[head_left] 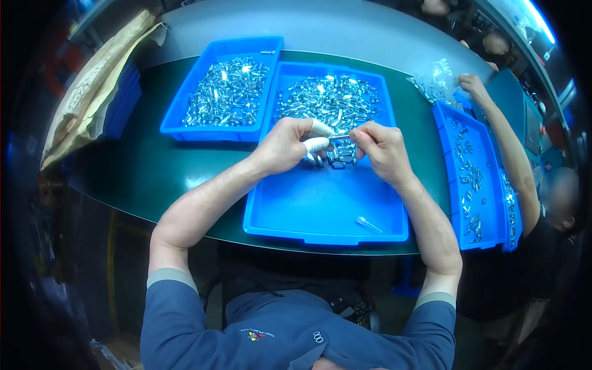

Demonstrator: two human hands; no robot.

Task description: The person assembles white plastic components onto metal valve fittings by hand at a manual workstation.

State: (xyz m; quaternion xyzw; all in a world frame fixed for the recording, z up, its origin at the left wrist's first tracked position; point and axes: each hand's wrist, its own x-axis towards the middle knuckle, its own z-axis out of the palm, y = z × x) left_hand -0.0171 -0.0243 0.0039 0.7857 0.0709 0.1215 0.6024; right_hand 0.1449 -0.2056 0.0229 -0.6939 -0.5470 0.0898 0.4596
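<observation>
Over the middle blue tray (327, 213), my two hands meet. White finger cots cover the thumb and a finger of my left hand (288, 145), which pinches one end of a thin metal piece (339, 136). The fingertips of my right hand (382, 148) close on its other end. Its exact kind is too small to tell. Behind and below my hands, small shiny metal cylinders (333, 98) fill the far half of the tray. A lone clear-and-white small piece (369, 223) lies near the tray's front right corner.
A second blue tray (209, 134) of similar metal parts stands at the left. Farther left are brown paper wrapping (92, 92) and blue bins (123, 102). At the right, a co-worker's arm (509, 132) reaches past another blue tray (456, 179) toward a clear plastic bag (431, 86).
</observation>
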